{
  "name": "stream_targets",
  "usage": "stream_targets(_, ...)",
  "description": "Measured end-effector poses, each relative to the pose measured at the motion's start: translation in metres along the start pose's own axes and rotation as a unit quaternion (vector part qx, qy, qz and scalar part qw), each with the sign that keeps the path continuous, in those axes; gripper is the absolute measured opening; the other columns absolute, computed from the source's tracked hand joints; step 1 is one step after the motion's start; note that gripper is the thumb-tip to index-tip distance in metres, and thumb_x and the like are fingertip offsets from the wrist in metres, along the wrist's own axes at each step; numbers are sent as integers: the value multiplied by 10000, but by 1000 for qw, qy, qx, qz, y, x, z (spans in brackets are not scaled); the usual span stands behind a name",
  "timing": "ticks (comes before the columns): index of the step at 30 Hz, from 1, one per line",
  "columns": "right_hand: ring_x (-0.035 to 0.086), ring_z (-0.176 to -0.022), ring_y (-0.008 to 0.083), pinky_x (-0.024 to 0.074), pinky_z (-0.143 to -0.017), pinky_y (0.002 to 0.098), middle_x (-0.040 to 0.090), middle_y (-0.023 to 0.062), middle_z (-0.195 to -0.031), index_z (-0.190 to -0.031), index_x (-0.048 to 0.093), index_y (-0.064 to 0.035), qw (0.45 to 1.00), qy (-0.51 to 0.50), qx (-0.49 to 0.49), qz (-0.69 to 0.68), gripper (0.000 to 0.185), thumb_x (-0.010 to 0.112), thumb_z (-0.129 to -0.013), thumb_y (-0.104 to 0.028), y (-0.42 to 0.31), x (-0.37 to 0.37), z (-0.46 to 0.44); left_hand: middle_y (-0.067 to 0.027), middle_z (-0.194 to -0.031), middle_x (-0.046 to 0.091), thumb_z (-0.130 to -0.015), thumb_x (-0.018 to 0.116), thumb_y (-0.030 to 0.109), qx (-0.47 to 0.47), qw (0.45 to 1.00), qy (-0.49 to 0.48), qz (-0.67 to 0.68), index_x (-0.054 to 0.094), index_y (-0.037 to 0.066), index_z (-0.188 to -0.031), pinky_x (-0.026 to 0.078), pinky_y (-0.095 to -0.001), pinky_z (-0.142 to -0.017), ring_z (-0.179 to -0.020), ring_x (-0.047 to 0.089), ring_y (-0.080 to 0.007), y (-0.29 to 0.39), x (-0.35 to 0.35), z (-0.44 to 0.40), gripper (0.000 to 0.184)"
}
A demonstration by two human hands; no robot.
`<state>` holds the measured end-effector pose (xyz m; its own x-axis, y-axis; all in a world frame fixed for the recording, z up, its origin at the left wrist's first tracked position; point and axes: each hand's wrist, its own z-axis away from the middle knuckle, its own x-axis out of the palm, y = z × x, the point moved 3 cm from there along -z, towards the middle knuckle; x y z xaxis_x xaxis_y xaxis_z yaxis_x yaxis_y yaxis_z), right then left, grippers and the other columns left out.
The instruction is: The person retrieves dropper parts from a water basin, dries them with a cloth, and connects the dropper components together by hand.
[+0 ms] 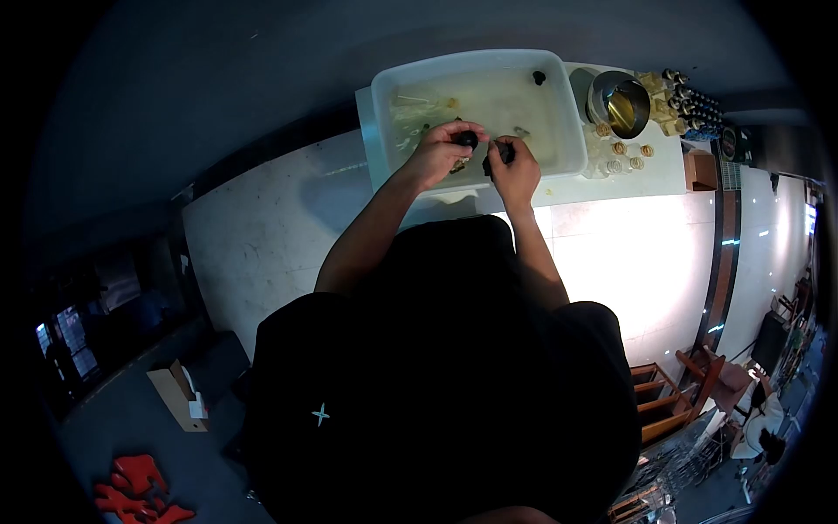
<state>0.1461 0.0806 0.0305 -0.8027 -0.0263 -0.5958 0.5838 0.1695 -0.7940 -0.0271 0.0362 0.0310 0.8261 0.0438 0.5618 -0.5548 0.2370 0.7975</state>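
Note:
Both of my hands are over the near part of a white plastic tub (pixel 569 113) that holds cloudy liquid. Around a small round black piece (pixel 467 139) the fingers of my left hand (pixel 436 153) are closed. My right hand (pixel 518 175), a little to the right, grips a dark object (pixel 502 157) whose shape is partly hidden by the fingers. Another small black piece (pixel 539 78) lies at the tub's far right corner. Clear thin items show in the liquid at the left.
Right of the tub stand a metal bowl (pixel 598 100) with yellow liquid, several small glass jars (pixel 614 166), and rows of dark-topped bottles (pixel 698 109). A brown box (pixel 700 170) sits at the table's right end. Farther off at lower right is a person (pixel 761 424).

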Motion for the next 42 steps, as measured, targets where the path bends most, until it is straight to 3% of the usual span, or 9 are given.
stream_targets(13, 696, -802, 313, 539, -711, 391, 720, 115, -882, -945, 716, -90, 1000, 8, -22, 1, 250, 729, -831, -312, 5, 4, 1, -149, -1100, 720, -903, 614, -77, 9, 989, 64, -137, 614, -1, -1243, 548, -292, -858, -1008, 685, -176, 2, -3, 4, 348)
stream_targets(16, 696, -806, 312, 539, -712, 391, 720, 114, -880, -945, 716, -91, 1000, 8, -23, 5, 249, 729, -830, -312, 3, 3, 1, -178, -1148, 703, -899, 611, -88, -1, 992, 73, -104, 608, -1, -1247, 549, -299, -894, -1046, 683, -196, -1, -5, 3, 359)
stream_targets(19, 693, -805, 320, 537, -711, 388, 719, 116, -876, -941, 716, -93, 999, 12, -34, 6, 219, 713, -838, -286, 1, 1, 1, -189, -1167, 689, -914, 615, -46, 35, 982, 44, -181, 597, -6, -1258, 553, -313, -900, -1039, 687, -211, -16, -25, -4, 347)
stream_targets(22, 695, -786, 286, 529, -703, 370, 709, 105, -832, -958, 717, -84, 999, -31, -8, -28, 204, 692, -844, -252, 0, 0, -1, -195, -1179, 678, -939, 607, 18, -28, 993, 81, -80, 594, -17, -1250, 555, -321, -904, -1033, 690, -226, -22, -30, -5, 313)
stream_targets(25, 688, -747, 207, 519, -694, 321, 706, 86, -794, -1020, 713, -78, 980, -112, 45, -160, 212, 680, -865, -219, 11, 4, -9, -188, -1190, 674, -959, 588, 67, -11, 984, 86, -156, 593, -26, -1228, 557, -327, -906, -1042, 690, -244, -17, -22, -1, 285)
stream_targets(28, 669, -729, 130, 511, -688, 278, 715, 72, -793, -1095, 702, -82, 934, -183, 120, -281, 268, 721, -865, -219, 0, 1, -8, -141, -1126, 680, -966, 570, 60, 24, 960, 88, -267, 602, -22, -1188, 553, -305, -865, -986, 682, -200, -21, -21, -3, 239)
stream_targets(34, 673, -731, 114, 519, -698, 260, 729, 86, -832, -1108, 695, -40, 968, -153, 29, -196, 342, 793, -828, -212, -35, -7, -1, -44, -958, 651, -1022, 522, 95, 102, 976, 37, -188, 606, -24, -1136, 534, -271, -783, -857, 625, -101, -30, -14, 3, 185)
stream_targets(37, 675, -735, 123, 523, -714, 259, 731, 85, -849, -1068, 700, -6, 962, -133, 52, -235, 298, 782, -837, -177, -39, -11, -2, -53, -959, 664, -1052, 506, 145, 79, 985, 46, -144, 607, -37, -1140, 541, -275, -793, -872, 643, -110, -20, -3, 8, 226)
stream_targets(42, 669, -735, 118, 524, -715, 253, 729, 77, -849, -1004, 706, 34, 934, -122, 81, -326, 199, 738, -872, -113, -25, -1, -3, -83, -955, 685, -1065, 503, 196, 97, 968, 55, -227, 612, -49, -1149, 549, -289, -806, -888, 663, -135, -21, -11, 10, 281)
